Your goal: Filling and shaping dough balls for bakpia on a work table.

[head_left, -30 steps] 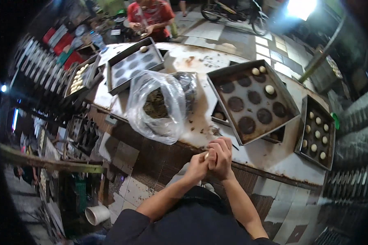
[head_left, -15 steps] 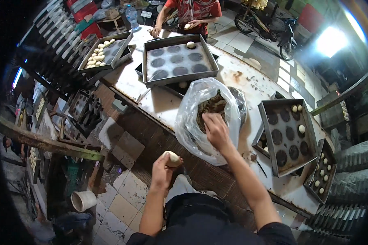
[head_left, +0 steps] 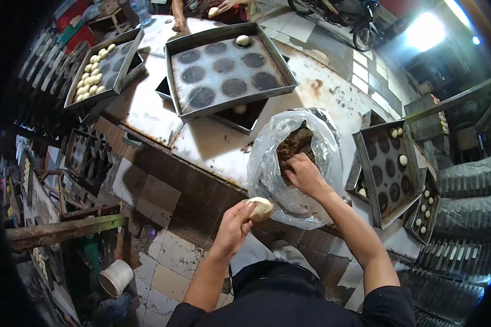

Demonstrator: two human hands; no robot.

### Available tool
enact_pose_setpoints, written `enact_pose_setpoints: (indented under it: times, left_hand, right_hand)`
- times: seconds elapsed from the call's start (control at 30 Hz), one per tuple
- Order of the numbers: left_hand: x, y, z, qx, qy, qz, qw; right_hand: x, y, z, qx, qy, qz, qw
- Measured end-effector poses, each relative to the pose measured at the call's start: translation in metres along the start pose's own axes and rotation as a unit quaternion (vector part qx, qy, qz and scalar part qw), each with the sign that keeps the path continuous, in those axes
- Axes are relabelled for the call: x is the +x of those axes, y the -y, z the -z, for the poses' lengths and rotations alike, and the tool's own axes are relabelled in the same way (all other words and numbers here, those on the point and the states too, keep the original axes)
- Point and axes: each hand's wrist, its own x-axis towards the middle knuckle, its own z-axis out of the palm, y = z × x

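Observation:
A pale, rounded piece of dough [head_left: 262, 209] is pinched between the thumb and fingers of my left hand [head_left: 235, 226], beside the near edge of the bag. My right hand [head_left: 310, 177] reaches into an open clear plastic bag [head_left: 267, 177], its fingers curled against a dark brown, crumbly filling [head_left: 294, 143]. The fingertips are partly hidden, and how much filling they grip is not visible. The bag stands on the white table [head_left: 204, 155] with its mouth spread wide.
A large metal tray [head_left: 223, 82] with dark round marks holds one dough ball. A left tray [head_left: 93, 90] carries several dough pieces; a right tray [head_left: 384, 174] holds a few. Across the table is another person's hand [head_left: 223, 8] with dough. A white bucket [head_left: 116, 278] is on the tiled floor.
My left hand has come up and right with the dough, closer to the bag. My right hand stays at the filling, with its fingers more curled. The whole view has shifted.

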Motion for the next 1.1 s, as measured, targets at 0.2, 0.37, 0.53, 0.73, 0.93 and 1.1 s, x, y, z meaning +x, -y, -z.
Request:
enact_pose_setpoints:
  times: [0.2, 0.37, 0.53, 0.73, 0.93, 1.1]
  left_hand:
    - [0.014, 0.038, -0.06, 0.159, 0.003, 0.005, 0.987]
    - [0.021, 0.12, -0.113, -0.007, 0.081, 0.024, 0.996]
    - [0.003, 0.207, -0.171, 0.002, 0.061, 0.066, 0.996]
    - [-0.033, 0.296, -0.275, 0.245, 0.115, -0.026, 0.962]
    - [-0.055, 0.312, -0.346, 0.571, 0.286, -0.305, 0.706]
    - [-0.028, 0.308, -0.362, 0.286, 0.225, -0.016, 0.931]
  right_hand:
    - [-0.086, 0.055, 0.08, 0.496, -0.127, -0.203, 0.835]
    - [-0.178, 0.071, 0.072, 0.3, -0.244, -0.152, 0.909]
    - [-0.308, 0.022, 0.092, 0.412, -0.263, -0.159, 0.858]
    - [-0.435, -0.015, 0.097, 0.382, -0.321, -0.175, 0.849]
    - [-0.504, -0.036, 0.098, 0.682, -0.442, -0.169, 0.557]
    - [-0.507, -0.024, 0.131, 0.458, -0.47, -0.195, 0.729]
